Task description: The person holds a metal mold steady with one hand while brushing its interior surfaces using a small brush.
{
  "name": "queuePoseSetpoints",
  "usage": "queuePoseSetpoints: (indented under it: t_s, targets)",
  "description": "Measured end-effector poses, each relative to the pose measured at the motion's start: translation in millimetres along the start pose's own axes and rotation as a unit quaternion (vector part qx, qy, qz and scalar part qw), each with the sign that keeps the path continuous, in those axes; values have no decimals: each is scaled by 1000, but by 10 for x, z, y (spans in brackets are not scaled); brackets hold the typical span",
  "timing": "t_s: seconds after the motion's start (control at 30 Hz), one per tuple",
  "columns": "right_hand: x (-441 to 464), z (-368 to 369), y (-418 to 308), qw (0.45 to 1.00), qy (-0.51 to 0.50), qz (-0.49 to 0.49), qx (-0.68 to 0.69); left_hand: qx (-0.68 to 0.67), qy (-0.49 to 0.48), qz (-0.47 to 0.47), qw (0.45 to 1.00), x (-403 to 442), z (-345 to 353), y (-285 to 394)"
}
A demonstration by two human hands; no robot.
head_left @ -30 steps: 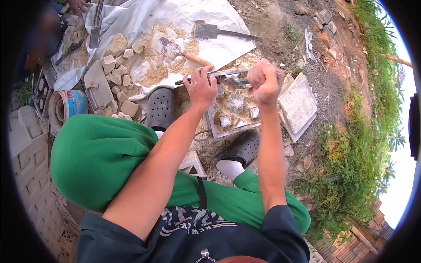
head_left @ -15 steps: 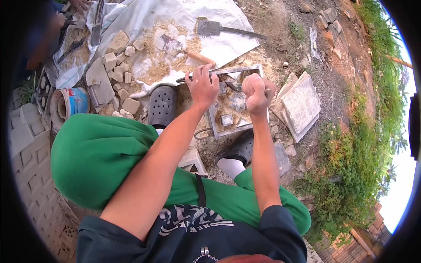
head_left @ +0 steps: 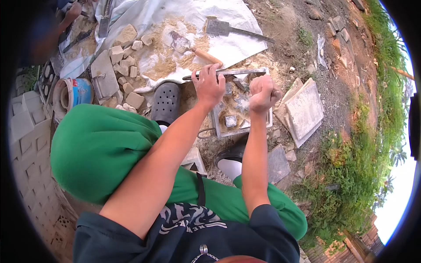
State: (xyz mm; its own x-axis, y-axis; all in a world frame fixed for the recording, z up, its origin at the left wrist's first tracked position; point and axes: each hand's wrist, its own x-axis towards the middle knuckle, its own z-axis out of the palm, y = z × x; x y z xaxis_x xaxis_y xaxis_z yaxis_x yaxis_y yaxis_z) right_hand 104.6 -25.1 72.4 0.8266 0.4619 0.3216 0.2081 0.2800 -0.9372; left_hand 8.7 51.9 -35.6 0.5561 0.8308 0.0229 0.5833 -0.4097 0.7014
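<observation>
A square metal mould frame (head_left: 215,124) lies on the ground between the dark clogs, with a star-shaped piece (head_left: 241,104) and small blocks (head_left: 230,121) inside. My left hand (head_left: 208,86) rests at the frame's upper left corner, fingers spread, beside a dark handle (head_left: 187,78). My right hand (head_left: 264,93) is a closed fist over the frame's right side. A dark metal tool (head_left: 240,84) shows just left of that fist; whether the fist grips it is hidden.
Wooden-handled trowel (head_left: 206,56) and flat scraper (head_left: 219,28) lie on a white sheet (head_left: 239,48). Stone chunks (head_left: 125,65) and a blue bucket (head_left: 82,92) are left, stacked slabs (head_left: 305,110) right. Another person's hand (head_left: 73,12) is at upper left.
My right hand has moved inward from the frame's upper right, staying closed. My left hand keeps its place at the frame. The whole view has shifted slightly.
</observation>
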Motion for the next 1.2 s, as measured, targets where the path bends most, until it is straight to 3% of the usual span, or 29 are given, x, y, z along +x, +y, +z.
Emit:
queuePoseSetpoints:
  t_s: [0.2,0.33,0.4,0.5,0.6,0.73,0.83,0.9,1.0,1.1,1.2]
  targets:
    - [303,60,-686,995,-23,15,100,-13,-1,4,1000,-38,0,13]
    - [274,-19,-459,989,-43,-10,140,-12,-7,2,1000,4,3,29]
    - [-2,-71,174,998,-41,28,28,-10,-6,6,1000,-6,19,9]
    - [71,34,30,994,-66,89,5,-10,-14,1,1000,3,10,24]
    - [267,111,-277,993,-72,89,30,-8,-13,13,1000,18,20,11]
    - [393,139,-773,994,-24,73,80,-6,-3,9,1000,-23,10,15]
    - [277,71,-423,996,-19,43,75,1,-14,6,1000,14,10,30]
    - [65,-18,127,995,4,93,26,4,-21,2,1000,-14,10,16]
    - [198,36,-39,988,2,156,1,-8,-17,9,1000,-37,-2,15]
    - [443,107,-367,989,-16,149,14,-10,-16,3,1000,19,19,22]
    - [483,204,-757,993,53,101,40,-12,-15,14,1000,-9,16,9]
